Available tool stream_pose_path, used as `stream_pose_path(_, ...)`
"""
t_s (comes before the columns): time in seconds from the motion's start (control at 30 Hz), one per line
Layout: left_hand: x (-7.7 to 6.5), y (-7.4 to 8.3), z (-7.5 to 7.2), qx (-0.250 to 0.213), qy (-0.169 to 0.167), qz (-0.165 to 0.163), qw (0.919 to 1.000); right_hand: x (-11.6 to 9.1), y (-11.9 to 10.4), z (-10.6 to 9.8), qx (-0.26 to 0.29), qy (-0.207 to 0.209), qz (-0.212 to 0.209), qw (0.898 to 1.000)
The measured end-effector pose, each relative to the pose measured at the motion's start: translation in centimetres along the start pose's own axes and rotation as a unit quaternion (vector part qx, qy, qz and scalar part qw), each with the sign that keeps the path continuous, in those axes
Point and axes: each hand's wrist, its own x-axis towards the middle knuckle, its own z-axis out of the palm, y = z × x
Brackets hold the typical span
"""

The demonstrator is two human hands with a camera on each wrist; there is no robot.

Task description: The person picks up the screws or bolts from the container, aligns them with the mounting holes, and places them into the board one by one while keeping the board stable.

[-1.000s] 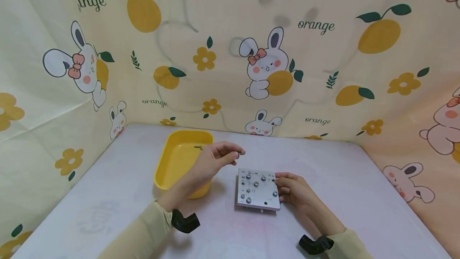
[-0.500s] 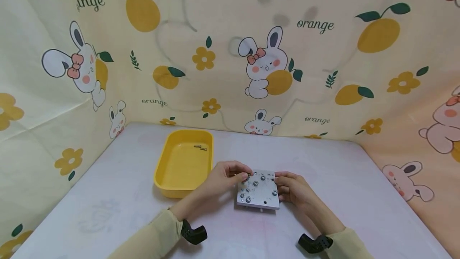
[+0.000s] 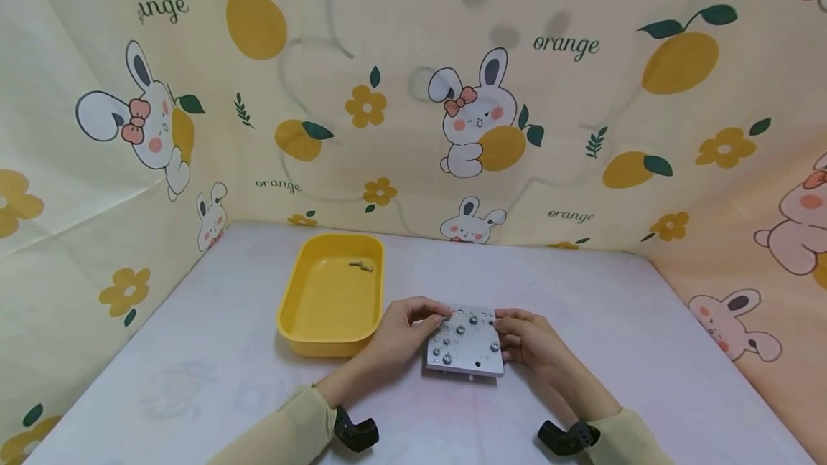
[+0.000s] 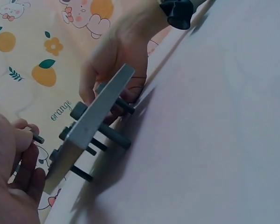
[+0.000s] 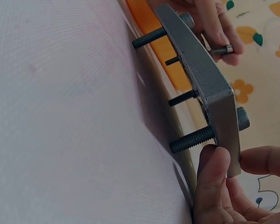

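Observation:
My left hand [image 3: 403,332] pinches a small bolt [image 5: 222,49] between thumb and fingers, over the far left corner of a square metal plate [image 3: 464,362]. In the right wrist view the bolt's round head and part of its shank show beside the plate. My right hand [image 3: 535,344] grips the plate's right edge, thumb on one face and fingers on the other. Several socket-head bolts of different sizes sit in the plate's holes. Their threaded shanks [image 5: 193,140] stick out of the underside, close over the table. A few holes hold no bolt.
A yellow plastic tray [image 3: 304,307] stands left of the plate, with two small bolts [image 3: 362,266] lying near its far right side. The white table [image 3: 581,293] meets a patterned cloth [image 3: 400,92] at the back and sides. Each wrist wears a black camera.
My left hand has come down and toward me with the bolt, from beside the tray's far end to the plate's far left corner. The right hand and plate have barely moved.

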Motion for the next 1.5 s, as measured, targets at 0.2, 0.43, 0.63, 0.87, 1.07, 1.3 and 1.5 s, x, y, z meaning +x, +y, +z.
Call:
stream_pose_path(0.2,-0.3,-0.5,0.4,0.018,0.019,0.0,0.9996,-0.2,0.1,-0.1,0.002,-0.003,-0.003,1.0)
stream_pose_path(0.43,-0.5,-1.2,0.4,0.035,0.029,0.016,0.9988,0.1,0.2,-0.1,-0.003,-0.002,0.0,1.0)
stream_pose_path(0.63,-0.4,-1.4,0.5,0.058,0.041,0.015,0.9974,0.2,0.2,-0.2,-0.004,-0.013,-0.001,1.0)
stream_pose_path(0.87,-0.6,-1.4,0.4,0.054,0.036,-0.008,0.9979,0.0,0.1,-0.1,-0.005,-0.004,0.004,1.0)
stream_pose_path(1.07,-0.5,-1.3,0.2,0.006,0.032,-0.031,0.999,0.0,-0.1,0.1,0.002,0.009,0.005,1.0)
stream_pose_path(1.3,-0.7,-1.3,0.3,0.006,0.043,-0.03,0.9986,-0.1,0.0,0.2,-0.008,0.0,0.0,1.0)
stream_pose_path(1.5,-1.1,-0.6,1.1,0.052,0.095,-0.061,0.9923,-0.1,0.0,0.2,-0.006,0.003,0.002,1.0)
